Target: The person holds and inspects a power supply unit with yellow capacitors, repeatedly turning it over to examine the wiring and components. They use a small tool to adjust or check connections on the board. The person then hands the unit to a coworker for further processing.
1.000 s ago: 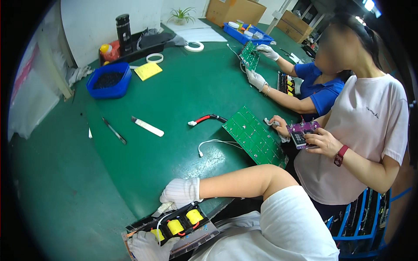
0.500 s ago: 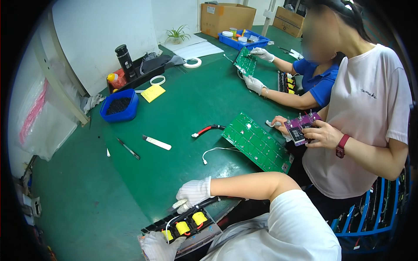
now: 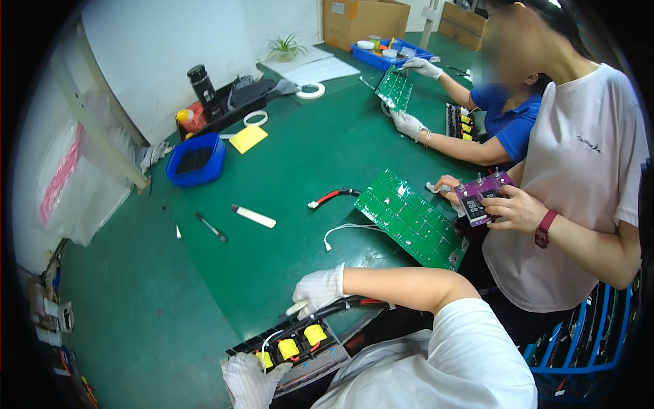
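Observation:
A circuit board assembly (image 3: pixel 332 360) with yellow-wrapped coils (image 3: pixel 289 349) and black heat sinks lies tilted at the lower middle, by the table edge. My left hand (image 3: pixel 251 380), in a white glove, is closed on its near left end, with the thumb lying along the board. A thin white wire (image 3: pixel 265 344) loops up beside that hand. Across the far side of the assembly, my gloved right hand (image 3: pixel 319 292) has its fingers curled down on a thick black cable (image 3: pixel 334 306), which runs right toward a red part. The fingertips are partly hidden.
A large green circuit board (image 3: pixel 409 221) with leads lies to the right. Beside me a person holds a purple display board (image 3: pixel 480 198); another gloved person lifts a green board (image 3: pixel 394 88). A pen (image 3: pixel 211 228), a knife-like tool (image 3: pixel 253 217) and a blue bin (image 3: pixel 212 163) are on the table (image 3: pixel 150 293).
The view has shifted slightly. My right hand has moved a little up and right along the black cable, and more of the cable shows. My left hand stays on the assembly's end.

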{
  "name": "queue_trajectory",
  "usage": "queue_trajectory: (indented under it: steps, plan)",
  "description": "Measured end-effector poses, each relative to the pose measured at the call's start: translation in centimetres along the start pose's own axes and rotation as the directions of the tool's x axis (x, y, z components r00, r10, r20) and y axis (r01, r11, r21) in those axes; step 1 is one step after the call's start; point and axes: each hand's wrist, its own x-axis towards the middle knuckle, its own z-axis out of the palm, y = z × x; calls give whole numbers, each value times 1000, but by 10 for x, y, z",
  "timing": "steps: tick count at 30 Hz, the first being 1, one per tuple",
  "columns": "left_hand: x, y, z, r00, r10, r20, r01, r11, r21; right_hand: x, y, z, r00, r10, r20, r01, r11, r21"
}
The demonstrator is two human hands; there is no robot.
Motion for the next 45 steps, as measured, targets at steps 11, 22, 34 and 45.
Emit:
queue_trajectory:
  steps: [11, 22, 34, 45]
  plan:
    - [-4, -7, 13, 997, 54, -62, -56, 998, -41, -45, 1, 25, 685, 700, -201, -276, 505, 818]
    - [-4, -8, 30, 995, 70, -74, -76, 994, -75, -54, 2, 33, 561, 740, -371, -271, 588, 762]
    - [0, -9, 25, 998, 54, -32, -57, 994, -97, 7, -7, 8, 991, 78, -109, -76, 997, 22]
    - [3, -10, 23, 999, 37, -22, -40, 990, -138, 16, -7, 13, 987, 156, -21, -157, 987, -36]
